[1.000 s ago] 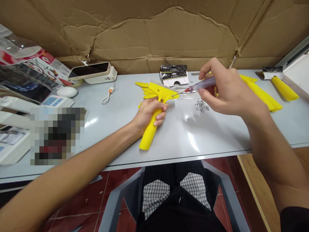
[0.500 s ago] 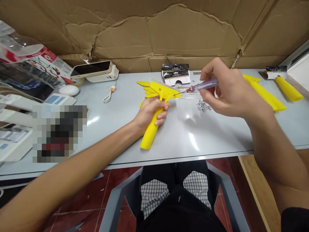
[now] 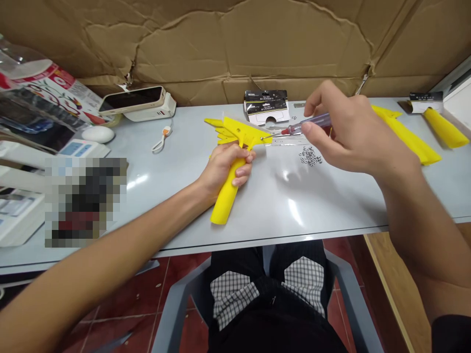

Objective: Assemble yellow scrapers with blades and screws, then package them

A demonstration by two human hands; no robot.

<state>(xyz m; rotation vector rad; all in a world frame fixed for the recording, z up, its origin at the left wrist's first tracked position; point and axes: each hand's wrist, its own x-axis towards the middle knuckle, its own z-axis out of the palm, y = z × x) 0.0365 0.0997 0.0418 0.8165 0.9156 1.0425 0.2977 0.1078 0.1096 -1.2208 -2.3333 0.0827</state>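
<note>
My left hand [image 3: 228,169] is wrapped round the handle of a yellow scraper [image 3: 222,205], whose wide head points away from me. In my right hand [image 3: 355,132] is a screwdriver [image 3: 307,123] with a clear purple handle and a red collar. Its tip meets a small screw near the right end of the scraper's head. Behind that head lie more yellow scraper parts [image 3: 212,125], partly covered. A small heap of screws or nuts [image 3: 310,156] lies on the table below the screwdriver, beside thin metal blades [image 3: 289,141].
Black-and-white package cards [image 3: 267,105] lie at the back of the table [image 3: 176,171]. More yellow handles [image 3: 408,135] are on the right. At the left are a phone [image 3: 132,99] on a white device, a mouse [image 3: 97,134], a short cable [image 3: 161,139] and white machines. Cardboard [image 3: 184,44] stands behind.
The view has shifted slightly. Both hands keep their grips, and the screwdriver tip stays at the same screw on the scraper's head.
</note>
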